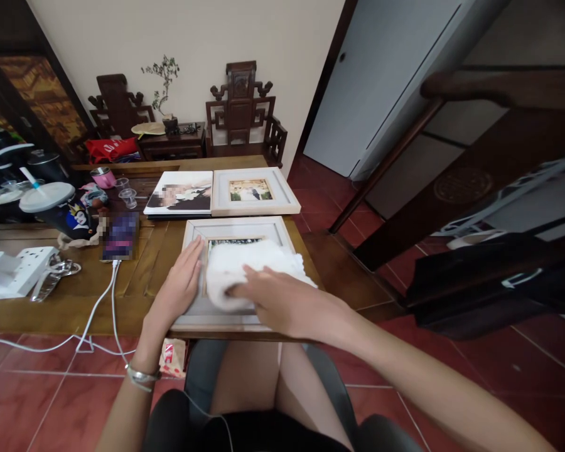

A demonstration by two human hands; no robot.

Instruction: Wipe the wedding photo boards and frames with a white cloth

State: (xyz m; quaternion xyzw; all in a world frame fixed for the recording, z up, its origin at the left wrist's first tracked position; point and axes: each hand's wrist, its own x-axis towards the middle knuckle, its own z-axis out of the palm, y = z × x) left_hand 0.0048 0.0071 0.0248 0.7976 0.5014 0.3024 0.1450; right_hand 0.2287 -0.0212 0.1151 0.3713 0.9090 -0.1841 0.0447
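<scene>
A light wooden picture frame (pixel 258 324) lies flat on the wooden table (pixel 155 276), close to its front edge. My left hand (pixel 181 279) rests along the frame's left side, its fingers stretched out. With my right hand (pixel 268 298) I grip a white cloth (pixel 249 263), slightly blurred, which covers much of the photo inside the frame. Only the photo's upper edge shows past the cloth. Just behind lie a second framed photo (pixel 287 199) and, left of it, a white-edged photo album or panel (pixel 181 188).
At the left are a lidded cup with a straw (pixel 47 198), a phone (pixel 119 237) on a white cable (pixel 96 301), a power strip (pixel 21 273) and a pink cup (pixel 103 177). A dark wooden chair (pixel 381 188) stands right; carved chairs (pixel 242 113) line the wall.
</scene>
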